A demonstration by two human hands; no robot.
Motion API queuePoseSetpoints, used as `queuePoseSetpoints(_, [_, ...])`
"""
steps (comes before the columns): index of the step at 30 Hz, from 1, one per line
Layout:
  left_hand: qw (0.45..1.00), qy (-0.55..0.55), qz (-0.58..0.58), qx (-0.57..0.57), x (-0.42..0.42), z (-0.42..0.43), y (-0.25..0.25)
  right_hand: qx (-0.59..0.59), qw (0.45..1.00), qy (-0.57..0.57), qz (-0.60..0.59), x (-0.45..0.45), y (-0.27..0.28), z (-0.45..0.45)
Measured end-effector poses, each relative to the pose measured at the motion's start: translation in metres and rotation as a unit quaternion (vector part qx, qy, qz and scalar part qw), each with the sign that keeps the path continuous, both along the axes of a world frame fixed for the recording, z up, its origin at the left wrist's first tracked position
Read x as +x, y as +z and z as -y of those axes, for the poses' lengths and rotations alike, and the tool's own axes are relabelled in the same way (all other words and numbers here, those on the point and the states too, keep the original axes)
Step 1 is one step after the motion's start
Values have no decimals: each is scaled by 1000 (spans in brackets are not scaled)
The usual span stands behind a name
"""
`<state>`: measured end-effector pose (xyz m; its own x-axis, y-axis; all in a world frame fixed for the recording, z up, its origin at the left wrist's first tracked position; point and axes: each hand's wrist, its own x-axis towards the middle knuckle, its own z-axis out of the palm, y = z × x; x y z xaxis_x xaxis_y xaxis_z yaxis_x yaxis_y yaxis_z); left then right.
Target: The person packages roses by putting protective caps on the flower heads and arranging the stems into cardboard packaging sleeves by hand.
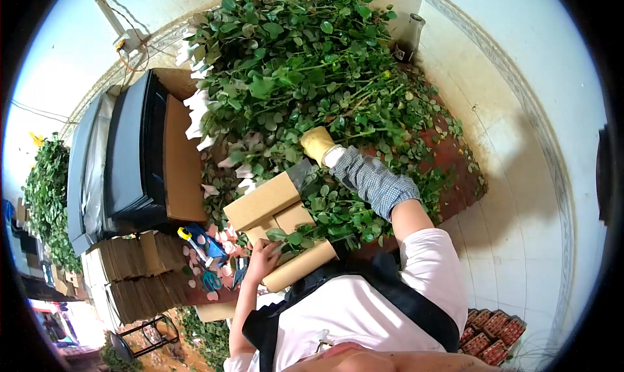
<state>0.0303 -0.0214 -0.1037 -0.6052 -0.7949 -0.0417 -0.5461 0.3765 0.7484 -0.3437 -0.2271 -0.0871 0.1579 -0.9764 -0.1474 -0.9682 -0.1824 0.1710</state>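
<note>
My right hand (317,144), in a yellow glove with a checked sleeve guard above it, is closed in a fist at the near side of a large heap of leafy rose stems (292,66). Whatever its fingers hold is hidden. My bare left hand (263,258) is closed beside the lower edge of an open cardboard box (263,200), its fingers close to green leaves (296,238). What it grips cannot be made out. A rolled brown cardboard sheet (300,267) lies against my body, just right of this hand. White-covered flower heads (197,115) line the heap's left side.
Dark stacked boxes (133,148) and folded cardboard (140,274) stand on the left. Blue scissors (211,281), a yellow-and-white tool (194,245) and pink petals lie nearby. A glass bottle (409,37) stands by the tiled wall. Red patterned blocks (494,333) sit low on the right.
</note>
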Motion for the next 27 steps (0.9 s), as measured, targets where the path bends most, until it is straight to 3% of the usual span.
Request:
queuePoseSetpoints(3, [1000, 0, 1, -7, 0, 1, 0, -62, 997, -34, -25, -2, 3, -25])
queuePoseSetpoints(5, [1000, -5, 4, -6, 0, -1, 0, -231, 968, 0, 94, -5, 22, -49])
queuePoseSetpoints(6, [1000, 11, -12, 26, -2, -1, 3, -228, 969, -5, 92, -8, 19, -53])
queuePoseSetpoints(8, [998, 16, -33, 54, -2, -1, 1, -223, 946, 52, 231, -9, 12, -59])
queuePoseSetpoints(9, [998, 13, -31, 56, -2, -3, 1, -202, 867, 27, 455, -5, -18, -48])
queuePoseSetpoints(10, [999, 6, -20, 36, -2, -2, 4, -164, 660, 39, 732, -1, -47, -37])
queuePoseSetpoints(11, [1000, 0, -10, 13, -3, 1, 6, -159, 460, 60, 871, 2, -76, -26])
queuePoseSetpoints(12, [1000, 1, 3, 16, -4, 1, 9, -141, 454, 86, 876, 8, -35, -43])
queuePoseSetpoints(13, [1000, 3, 4, 16, -3, 1, 7, -167, 806, 11, 567, 3, -11, -46])
queuePoseSetpoints(14, [1000, -2, 6, 0, -2, 2, 3, -184, 975, 18, 122, -2, 14, -49])
queuePoseSetpoints(15, [1000, -8, 8, -16, -2, 1, 3, -182, 975, 19, 122, -10, 12, -41])
queuePoseSetpoints(17, [1000, 0, -1, -1, -4, 0, 8, -136, 987, -58, -58, -21, -2, -30])
queuePoseSetpoints(20, [1000, -5, -2, -10, -4, 0, 9, -35, 992, -98, -65, -34, -60, -28])
queuePoseSetpoints(23, [1000, -2, 6, -24, -1, 0, 7, 100, 981, -150, -70, -5, -50, -46])
queuePoseSetpoints(27, [1000, 0, -4, -19, -4, 1, 3, -26, 993, -115, -16, -8, -44, -77])
